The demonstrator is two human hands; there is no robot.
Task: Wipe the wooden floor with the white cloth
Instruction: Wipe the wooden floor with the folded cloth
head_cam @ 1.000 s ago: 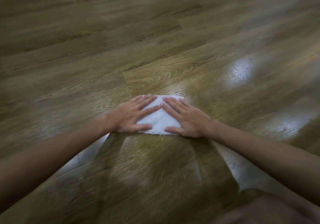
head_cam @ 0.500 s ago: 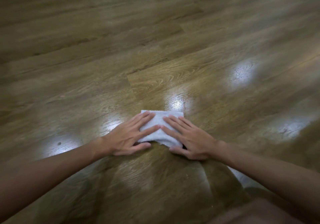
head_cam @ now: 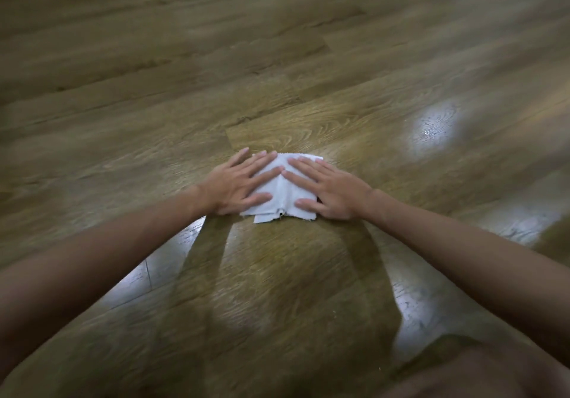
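Observation:
A folded white cloth (head_cam: 282,195) lies flat on the wooden floor (head_cam: 277,274) in the middle of the view. My left hand (head_cam: 239,183) presses on the cloth's left part with straight, spread fingers. My right hand (head_cam: 328,191) presses on its right part the same way, fingers pointing up and left. The two hands' fingertips nearly meet over the cloth's middle. Both forearms stretch out from the lower corners.
Brown plank floor fills the whole view, with shiny light reflections at the right (head_cam: 435,129) and under both forearms. My knee (head_cam: 481,373) shows at the bottom right corner. Nothing else lies on the floor nearby.
Half a second ago the hands and cloth were pulled nearer to me; now they have slid forward again, away from my body. Both palms stay flat on the cloth.

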